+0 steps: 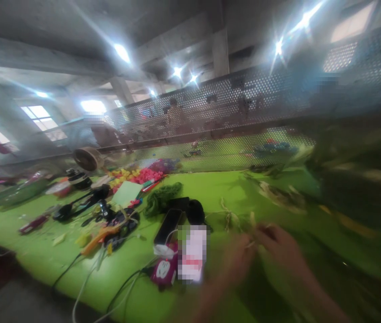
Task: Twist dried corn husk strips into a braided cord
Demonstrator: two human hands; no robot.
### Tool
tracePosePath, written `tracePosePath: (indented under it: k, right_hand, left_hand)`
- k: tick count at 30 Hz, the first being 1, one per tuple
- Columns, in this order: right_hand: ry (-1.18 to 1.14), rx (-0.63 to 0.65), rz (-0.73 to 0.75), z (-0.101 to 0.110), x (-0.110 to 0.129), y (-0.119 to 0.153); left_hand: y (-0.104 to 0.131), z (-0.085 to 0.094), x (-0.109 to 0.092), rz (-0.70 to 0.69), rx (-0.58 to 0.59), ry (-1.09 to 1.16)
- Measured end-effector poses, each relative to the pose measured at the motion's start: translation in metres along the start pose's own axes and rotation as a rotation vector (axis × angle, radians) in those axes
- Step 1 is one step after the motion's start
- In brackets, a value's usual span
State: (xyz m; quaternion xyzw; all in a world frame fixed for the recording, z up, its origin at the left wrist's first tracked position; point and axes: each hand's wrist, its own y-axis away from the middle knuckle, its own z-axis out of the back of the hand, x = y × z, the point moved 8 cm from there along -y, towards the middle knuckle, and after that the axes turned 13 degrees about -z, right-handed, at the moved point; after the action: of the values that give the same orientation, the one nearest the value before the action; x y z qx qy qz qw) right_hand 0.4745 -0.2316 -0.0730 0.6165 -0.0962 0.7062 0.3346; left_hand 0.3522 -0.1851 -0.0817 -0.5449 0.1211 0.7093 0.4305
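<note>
Both left hand (242, 253) and right hand (281, 244) seemingly pinch pale fibre (252, 219) pointing to twelve o'clock, perhaps shaping it; next needs steady tension.

And here, seeing a bare left hand (241, 251) and bare right hand (279, 242) (rather blurred, especially the left), with forearms (314, 287) uncovered right to the bottom edge.

Strip (252, 218), one: pale yellowish, slim, perhaps fibrous (blurred); end upright, held between left hand (239, 255) and right hand (280, 244), above counter (213, 185).
</note>
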Motion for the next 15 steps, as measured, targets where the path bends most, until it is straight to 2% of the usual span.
tracePosePath:
  k: [5, 10, 15]
  right_hand:
    - [0.069, 0.076, 0.092, -0.010, -0.003, -0.002]
    - [-0.032, 0.109, 0.048, -0.013, -0.013, -0.009]
    - [0.082, 0.140, 0.093, -0.017, -0.010, -0.009]
  left_hand:
    - [0.001, 0.009, 0.018, 0.100, -0.120, -0.013]
    - [-0.001, 0.017, 0.014, 0.085, -0.256, 0.166]
    - [0.003, 0.015, 0.019, 0.158, -0.321, 0.271]
